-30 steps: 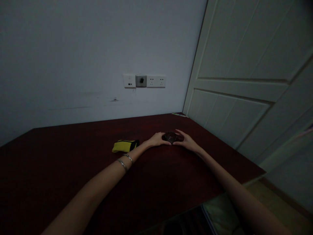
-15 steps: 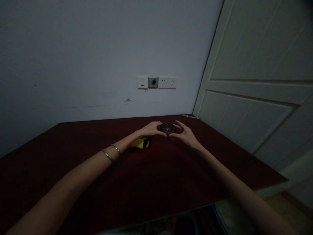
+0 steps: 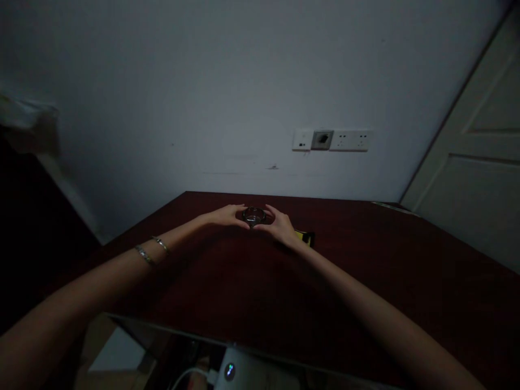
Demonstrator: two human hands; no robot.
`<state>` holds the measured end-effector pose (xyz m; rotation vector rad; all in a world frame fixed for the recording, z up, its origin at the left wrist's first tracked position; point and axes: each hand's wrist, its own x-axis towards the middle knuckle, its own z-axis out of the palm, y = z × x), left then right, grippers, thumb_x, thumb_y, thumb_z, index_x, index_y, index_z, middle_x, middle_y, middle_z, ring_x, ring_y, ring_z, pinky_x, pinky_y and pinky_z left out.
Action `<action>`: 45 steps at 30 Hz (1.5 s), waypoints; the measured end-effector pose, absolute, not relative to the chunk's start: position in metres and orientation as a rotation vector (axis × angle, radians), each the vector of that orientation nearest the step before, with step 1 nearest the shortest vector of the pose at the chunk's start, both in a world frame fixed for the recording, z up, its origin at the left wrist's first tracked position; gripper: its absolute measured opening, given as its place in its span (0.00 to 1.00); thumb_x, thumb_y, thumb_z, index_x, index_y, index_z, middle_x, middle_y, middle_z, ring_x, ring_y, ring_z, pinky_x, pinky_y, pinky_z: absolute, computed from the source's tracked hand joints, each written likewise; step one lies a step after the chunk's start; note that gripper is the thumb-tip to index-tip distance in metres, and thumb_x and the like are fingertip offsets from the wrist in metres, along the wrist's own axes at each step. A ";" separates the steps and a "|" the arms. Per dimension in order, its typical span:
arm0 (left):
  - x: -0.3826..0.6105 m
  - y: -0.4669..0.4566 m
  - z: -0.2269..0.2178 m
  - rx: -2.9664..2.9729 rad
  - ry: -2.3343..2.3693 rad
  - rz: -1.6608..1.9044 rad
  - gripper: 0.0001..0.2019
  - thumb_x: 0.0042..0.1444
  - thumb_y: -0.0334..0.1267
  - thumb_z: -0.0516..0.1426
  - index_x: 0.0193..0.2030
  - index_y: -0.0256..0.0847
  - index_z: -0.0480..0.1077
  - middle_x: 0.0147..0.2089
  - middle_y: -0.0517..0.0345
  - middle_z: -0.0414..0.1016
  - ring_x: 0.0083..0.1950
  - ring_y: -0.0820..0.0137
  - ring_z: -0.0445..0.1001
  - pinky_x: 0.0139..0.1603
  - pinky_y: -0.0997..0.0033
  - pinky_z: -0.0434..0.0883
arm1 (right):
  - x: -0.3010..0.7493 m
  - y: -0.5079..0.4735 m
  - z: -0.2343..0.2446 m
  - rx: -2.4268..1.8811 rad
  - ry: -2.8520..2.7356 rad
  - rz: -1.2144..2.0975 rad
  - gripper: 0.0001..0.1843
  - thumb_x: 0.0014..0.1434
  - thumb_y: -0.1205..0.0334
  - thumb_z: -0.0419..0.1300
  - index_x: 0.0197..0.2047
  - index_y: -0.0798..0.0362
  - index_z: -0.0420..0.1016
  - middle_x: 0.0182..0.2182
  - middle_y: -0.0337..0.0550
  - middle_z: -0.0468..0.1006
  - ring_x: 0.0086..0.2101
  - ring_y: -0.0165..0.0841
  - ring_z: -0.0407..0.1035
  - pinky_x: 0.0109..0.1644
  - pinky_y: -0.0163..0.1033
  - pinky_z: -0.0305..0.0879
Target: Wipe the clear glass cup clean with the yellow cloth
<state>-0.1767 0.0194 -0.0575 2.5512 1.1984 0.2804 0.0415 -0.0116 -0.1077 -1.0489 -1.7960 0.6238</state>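
"What are you getting from the surface?"

"From my remote seat I'm looking across a dark reddish-brown tabletop (image 3: pixel 244 287). Its far edge is running along the wall (image 3: pixel 227 81), and its left edge is slanting outward toward the near side."

"Anything lying on it?"

"A yellow-and-black item (image 3: pixel 307 239) is lying toward the back, only part of it showing. A narrow pale strip (image 3: pixel 395 209) is following the edge near the far right corner."

"And the round glass dish (image 3: pixel 254 218)?"

"I'm not managing to tell whether it's touching the wood."
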 end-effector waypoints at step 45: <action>-0.289 0.009 -0.127 2.327 1.412 0.218 0.39 0.46 0.57 0.59 0.63 0.43 0.59 0.65 0.48 0.59 0.67 0.53 0.53 0.65 0.58 0.51 | -0.068 0.005 -0.167 -0.984 -1.917 0.799 0.48 0.40 0.52 0.70 0.61 0.63 0.59 0.53 0.62 0.72 0.52 0.43 0.69 0.57 0.45 0.64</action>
